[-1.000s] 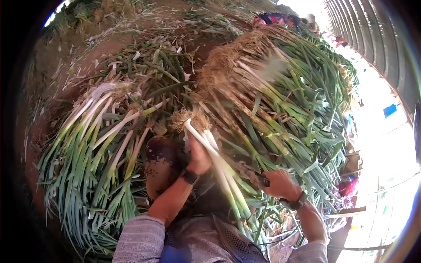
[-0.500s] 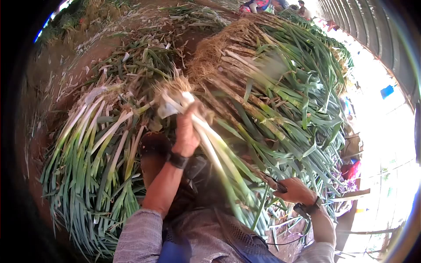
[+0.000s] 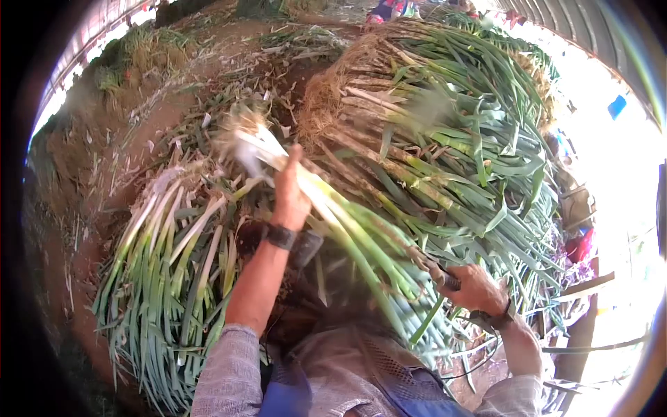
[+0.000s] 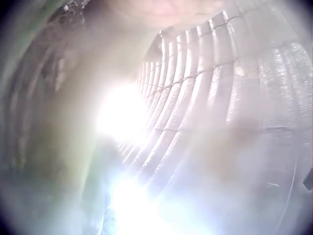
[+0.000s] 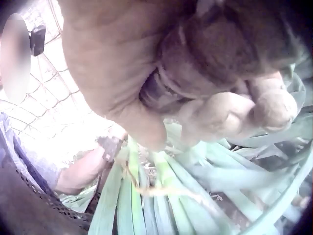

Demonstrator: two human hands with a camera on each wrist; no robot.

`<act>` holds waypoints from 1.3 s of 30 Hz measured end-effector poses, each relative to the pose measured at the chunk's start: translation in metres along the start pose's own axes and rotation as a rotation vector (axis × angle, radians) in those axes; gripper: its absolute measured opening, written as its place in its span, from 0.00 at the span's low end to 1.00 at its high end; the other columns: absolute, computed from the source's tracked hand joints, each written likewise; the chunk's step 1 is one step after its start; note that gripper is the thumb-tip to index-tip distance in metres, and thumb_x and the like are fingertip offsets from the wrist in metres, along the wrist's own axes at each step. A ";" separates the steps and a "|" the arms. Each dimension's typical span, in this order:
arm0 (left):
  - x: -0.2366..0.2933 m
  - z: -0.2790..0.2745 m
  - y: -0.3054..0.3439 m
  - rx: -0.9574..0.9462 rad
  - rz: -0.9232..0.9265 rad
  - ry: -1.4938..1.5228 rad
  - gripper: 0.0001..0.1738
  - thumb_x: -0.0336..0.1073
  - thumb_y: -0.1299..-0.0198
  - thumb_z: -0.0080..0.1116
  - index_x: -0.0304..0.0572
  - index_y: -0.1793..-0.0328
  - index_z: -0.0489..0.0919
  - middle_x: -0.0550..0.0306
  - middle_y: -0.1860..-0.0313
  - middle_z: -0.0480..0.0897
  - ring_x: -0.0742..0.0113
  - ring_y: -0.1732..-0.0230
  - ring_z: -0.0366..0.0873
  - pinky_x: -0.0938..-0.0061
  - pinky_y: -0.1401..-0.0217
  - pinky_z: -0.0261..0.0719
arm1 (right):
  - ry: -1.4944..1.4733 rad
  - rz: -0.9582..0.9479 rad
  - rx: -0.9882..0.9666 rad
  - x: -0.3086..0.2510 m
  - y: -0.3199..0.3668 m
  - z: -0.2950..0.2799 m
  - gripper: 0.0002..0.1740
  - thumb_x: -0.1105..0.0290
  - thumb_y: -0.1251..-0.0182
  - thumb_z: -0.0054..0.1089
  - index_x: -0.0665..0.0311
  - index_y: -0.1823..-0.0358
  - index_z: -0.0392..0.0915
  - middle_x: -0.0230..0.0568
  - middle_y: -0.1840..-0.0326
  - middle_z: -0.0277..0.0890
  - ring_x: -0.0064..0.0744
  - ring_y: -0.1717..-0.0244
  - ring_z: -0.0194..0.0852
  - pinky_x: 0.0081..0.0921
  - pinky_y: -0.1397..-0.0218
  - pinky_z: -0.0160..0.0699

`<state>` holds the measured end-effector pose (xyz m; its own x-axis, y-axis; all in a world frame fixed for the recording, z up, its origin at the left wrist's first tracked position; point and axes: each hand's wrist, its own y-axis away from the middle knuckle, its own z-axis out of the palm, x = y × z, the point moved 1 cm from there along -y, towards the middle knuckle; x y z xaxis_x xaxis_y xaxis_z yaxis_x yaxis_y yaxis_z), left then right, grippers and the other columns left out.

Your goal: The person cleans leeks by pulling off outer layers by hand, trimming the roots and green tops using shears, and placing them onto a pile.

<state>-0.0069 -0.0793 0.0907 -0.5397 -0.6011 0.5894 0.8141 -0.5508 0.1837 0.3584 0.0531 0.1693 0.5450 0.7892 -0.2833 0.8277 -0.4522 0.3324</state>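
Observation:
My left hand point(image 3: 290, 197) grips a few leeks point(image 3: 323, 198) around their white shafts in the head view. Their roots point up and left, while the green leaves trail down and right past my lap. In the left wrist view, skin and a pale shaft are blurred by glare. At the lower right, my right hand point(image 3: 478, 288) curls round a dark brown, rod-like thing point(image 3: 438, 272) whose kind I cannot tell. The right wrist view shows the fingers point(image 5: 220, 115) wrapped round this thick, dark rod point(image 5: 210, 58), with green leaves point(image 5: 146, 205) below.
A large heap of soil-stained leeks point(image 3: 445, 146) lies at the right, roots towards the middle. Cleaner leeks point(image 3: 156, 257) with white shafts lie in a pile at the left. Leaf scraps point(image 3: 229, 76) cover the ground beyond. A ribbed roof point(image 3: 556, 28) curves overhead at the right.
My left hand has moved up and left with the leeks, and their root ends have swung towards the left pile. The right hand has shifted slightly right, still holding the dark rod.

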 end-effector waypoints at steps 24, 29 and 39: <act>0.559 -0.011 0.048 0.649 1.548 -2.166 0.26 0.58 0.35 0.60 0.41 0.52 0.83 0.57 0.75 0.81 0.69 0.76 0.75 0.74 0.72 0.75 | -0.111 0.074 0.096 0.045 -0.078 0.042 0.20 0.57 0.44 0.71 0.68 0.74 0.78 0.52 0.79 0.75 0.50 0.77 0.74 0.44 0.69 0.71; 0.468 -0.109 0.041 0.523 1.239 -2.348 0.31 0.54 0.38 0.63 0.45 0.34 0.77 0.45 0.62 0.86 0.52 0.66 0.85 0.60 0.63 0.83 | -0.092 0.104 0.027 0.029 -0.081 0.048 0.20 0.56 0.44 0.70 0.68 0.73 0.79 0.51 0.79 0.75 0.47 0.76 0.75 0.43 0.69 0.71; 0.200 -0.189 -0.042 -0.039 0.184 -1.641 0.14 0.37 0.37 0.58 0.32 0.52 0.83 0.51 0.65 0.86 0.60 0.62 0.86 0.70 0.58 0.83 | 0.015 0.325 -0.055 0.034 -0.066 0.020 0.20 0.50 0.41 0.64 0.62 0.64 0.84 0.55 0.68 0.82 0.57 0.62 0.81 0.49 0.58 0.76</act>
<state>-0.1895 -0.2860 0.0519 0.3658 0.5449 0.7545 0.8183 -0.5744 0.0180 0.3253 0.1010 0.1198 0.7770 0.6135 -0.1412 0.6022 -0.6588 0.4510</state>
